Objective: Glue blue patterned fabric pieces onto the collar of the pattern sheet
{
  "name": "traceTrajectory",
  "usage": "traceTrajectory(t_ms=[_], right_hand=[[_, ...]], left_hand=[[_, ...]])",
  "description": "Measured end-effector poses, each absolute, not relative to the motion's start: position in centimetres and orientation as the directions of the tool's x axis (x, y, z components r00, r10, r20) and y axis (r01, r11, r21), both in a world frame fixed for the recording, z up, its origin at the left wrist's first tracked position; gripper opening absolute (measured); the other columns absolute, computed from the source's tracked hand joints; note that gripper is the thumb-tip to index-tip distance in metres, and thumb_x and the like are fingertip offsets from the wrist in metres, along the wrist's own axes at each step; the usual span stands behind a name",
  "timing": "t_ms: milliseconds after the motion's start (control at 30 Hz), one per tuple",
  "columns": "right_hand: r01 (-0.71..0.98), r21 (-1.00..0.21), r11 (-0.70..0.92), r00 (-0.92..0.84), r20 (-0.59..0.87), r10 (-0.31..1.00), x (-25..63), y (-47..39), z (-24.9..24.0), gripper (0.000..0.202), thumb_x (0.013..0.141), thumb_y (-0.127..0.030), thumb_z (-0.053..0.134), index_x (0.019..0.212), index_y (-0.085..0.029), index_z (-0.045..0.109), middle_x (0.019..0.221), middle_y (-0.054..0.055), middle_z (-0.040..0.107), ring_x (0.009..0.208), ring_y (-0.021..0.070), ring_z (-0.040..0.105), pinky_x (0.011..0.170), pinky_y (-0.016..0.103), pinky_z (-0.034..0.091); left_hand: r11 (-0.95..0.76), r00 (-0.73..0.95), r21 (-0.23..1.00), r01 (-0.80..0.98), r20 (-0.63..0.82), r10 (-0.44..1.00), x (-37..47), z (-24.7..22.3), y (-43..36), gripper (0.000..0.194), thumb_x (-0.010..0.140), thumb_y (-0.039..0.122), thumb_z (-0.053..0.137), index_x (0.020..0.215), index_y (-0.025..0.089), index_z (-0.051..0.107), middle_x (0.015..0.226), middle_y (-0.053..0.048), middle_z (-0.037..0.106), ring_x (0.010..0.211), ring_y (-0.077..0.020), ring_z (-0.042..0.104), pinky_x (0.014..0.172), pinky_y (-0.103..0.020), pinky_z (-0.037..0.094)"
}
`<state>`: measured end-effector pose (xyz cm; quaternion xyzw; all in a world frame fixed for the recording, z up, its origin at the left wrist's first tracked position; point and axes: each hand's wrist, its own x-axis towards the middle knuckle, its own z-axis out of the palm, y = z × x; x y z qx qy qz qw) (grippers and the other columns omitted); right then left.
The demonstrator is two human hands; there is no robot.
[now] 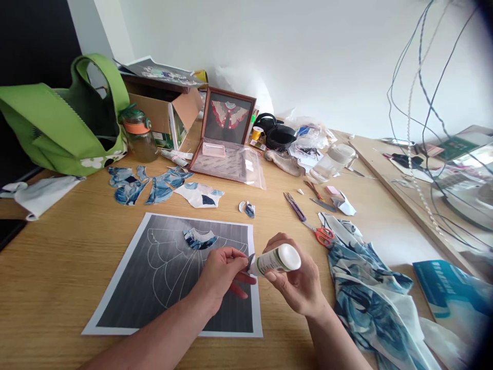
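Observation:
My right hand point(298, 280) is wrapped round a white glue bottle point(279, 259) with a green-edged label, tilted with its nozzle end toward my other hand. Pinched in the fingers of my left hand point(223, 270) is a small dark fabric piece point(250, 260), mostly hidden, at the bottle's tip. Both hands are above the right part of a dark printed sheet point(127, 293) with white petal-like outlines. On that sheet rests a curved blue-and-white fabric piece point(199, 239). Cut blue fabric pieces point(159, 190) lie behind the sheet, and two tiny ones point(249, 209) sit to their right.
Orange-handled scissors point(324, 236), purple thread snips point(295, 206) and blue patterned cloth point(373, 288) lie to the right. At the back stand a green bag point(57, 128), a jar point(140, 139), a cardboard box point(169, 113) and a framed collar point(229, 115). Wires hang at the right.

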<state>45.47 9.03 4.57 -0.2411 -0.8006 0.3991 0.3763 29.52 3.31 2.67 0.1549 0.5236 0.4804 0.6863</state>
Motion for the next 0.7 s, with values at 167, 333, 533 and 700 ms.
traceTrajectory(t_ms=[167,333,533,700], right_hand=[[0.073,-0.826,0.559,-0.603,0.410,0.684,45.35,8.98,4.56,0.016,0.083,-0.027,0.065,0.093,-0.018,0.056,0.083,0.005,0.055,0.075,0.0204,0.053,0.064,0.034,0.041],[0.004,-0.817,0.577,-0.494,0.500,0.711,45.49,9.17,4.97,0.014,0.086,-0.031,0.061,0.092,-0.018,0.058,0.082,0.006,0.056,0.077,0.0218,0.055,0.064,0.035,0.043],[0.083,-0.778,0.623,-0.328,0.569,0.754,45.65,9.33,5.05,0.010,0.087,-0.026,0.061,0.094,-0.019,0.060,0.085,0.006,0.058,0.074,0.0204,0.056,0.062,0.034,0.043],[0.120,-0.762,0.636,-0.380,0.557,0.739,45.62,9.35,4.68,0.014,0.084,-0.023,0.063,0.096,-0.018,0.058,0.086,0.006,0.058,0.078,0.0207,0.057,0.065,0.035,0.043]], left_hand=[[0.490,-0.011,0.712,-0.503,-0.573,0.820,29.49,2.72,3.25,0.030,0.057,0.033,0.072,0.077,0.014,0.059,0.067,-0.004,0.067,0.059,-0.0236,0.071,0.032,-0.021,0.045],[0.492,-0.006,0.700,-0.518,-0.578,0.816,29.46,2.65,3.28,0.028,0.058,0.030,0.069,0.079,0.015,0.057,0.070,-0.008,0.072,0.058,-0.0215,0.070,0.032,-0.020,0.045],[0.497,0.002,0.710,-0.498,-0.573,0.820,29.49,2.49,3.24,0.024,0.062,0.028,0.067,0.079,0.015,0.057,0.075,-0.010,0.074,0.060,-0.0204,0.070,0.033,-0.019,0.045],[0.502,0.001,0.719,-0.481,-0.572,0.821,29.64,2.40,3.16,0.023,0.062,0.027,0.066,0.079,0.015,0.058,0.076,-0.010,0.074,0.061,-0.0207,0.070,0.034,-0.020,0.046]])
